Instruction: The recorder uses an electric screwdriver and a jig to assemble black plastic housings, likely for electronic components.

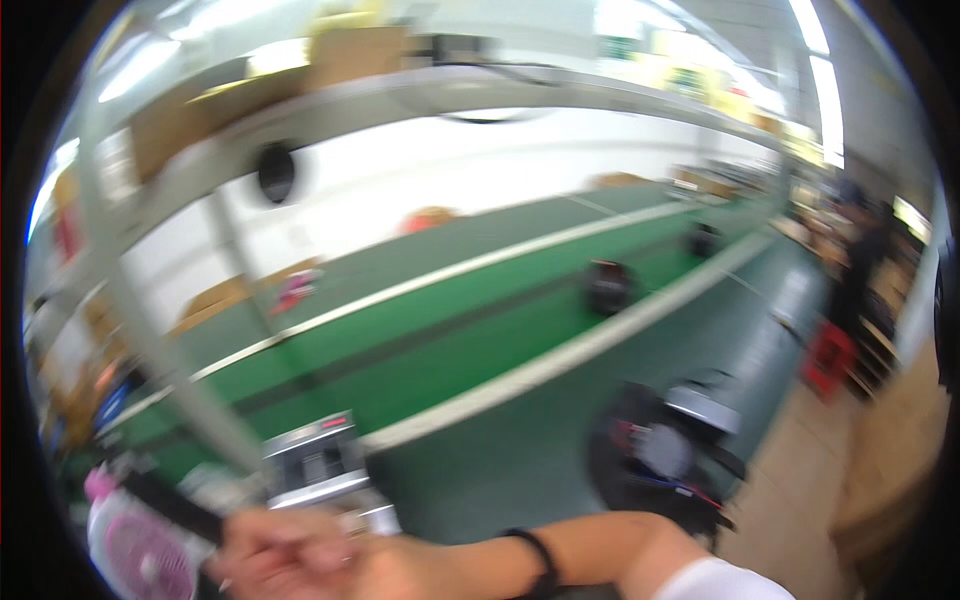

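My right forearm, with a black band round the wrist, reaches across the lower edge toward the left. My right hand (290, 552) is closed, its fingers curled and blurred by motion. From it a long black bar-like thing (168, 503) sticks out to the upper left; its kind is too smeared to tell. Just behind the hand stands a silver box-shaped device (315, 462) with a small red display. A pink and white fan (145, 550) is at the lower left, next to the black thing. My left hand cannot be made out.
A green conveyor belt (450, 345) runs from left to far right, carrying dark round items (608, 288). On the near grey-green bench (470, 465) lies a dark cluster of parts (655, 450). Above runs a shelf (480, 90) with boxes. A red stool (829, 358) stands right.
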### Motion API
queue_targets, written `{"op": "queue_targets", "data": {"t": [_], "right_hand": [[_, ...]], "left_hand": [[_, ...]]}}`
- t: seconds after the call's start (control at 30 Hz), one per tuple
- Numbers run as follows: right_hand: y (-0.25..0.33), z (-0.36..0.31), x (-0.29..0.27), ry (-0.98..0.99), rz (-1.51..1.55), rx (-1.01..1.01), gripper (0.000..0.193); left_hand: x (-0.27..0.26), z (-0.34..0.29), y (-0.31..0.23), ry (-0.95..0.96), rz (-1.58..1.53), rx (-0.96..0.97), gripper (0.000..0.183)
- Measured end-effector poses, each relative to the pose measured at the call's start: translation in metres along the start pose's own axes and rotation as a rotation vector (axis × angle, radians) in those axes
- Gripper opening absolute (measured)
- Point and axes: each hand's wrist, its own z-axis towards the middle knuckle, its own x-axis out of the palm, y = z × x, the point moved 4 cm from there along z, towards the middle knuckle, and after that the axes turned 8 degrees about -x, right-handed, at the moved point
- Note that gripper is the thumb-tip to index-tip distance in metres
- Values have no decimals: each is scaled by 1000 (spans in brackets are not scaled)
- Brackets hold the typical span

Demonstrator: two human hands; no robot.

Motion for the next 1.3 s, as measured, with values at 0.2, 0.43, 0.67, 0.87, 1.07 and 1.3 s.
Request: {"op": "queue_targets", "data": {"t": [0.2,0.43,0.67,0.87,1.07,1.3], "right_hand": [[51,-18,-66,-333,-422,-317,59],[37,-22,-77,-21,-537,-272,64],[-28,9,-85,0,-866,-130,74],[-23,12,3,39,-1217,-153,27],[-49,-8,24,41,-1041,-90,19],[-46,-17,35,0,-901,-260,40]], "left_hand": [[94,44,43,334,-720,6,61],[100,49,38,290,-261,325,78],[57,32,14,349,78,183,110],[22,-18,0,392,663,404,97],[5,-38,-3,677,668,93,107],[26,-69,13,644,501,150,105]]}}
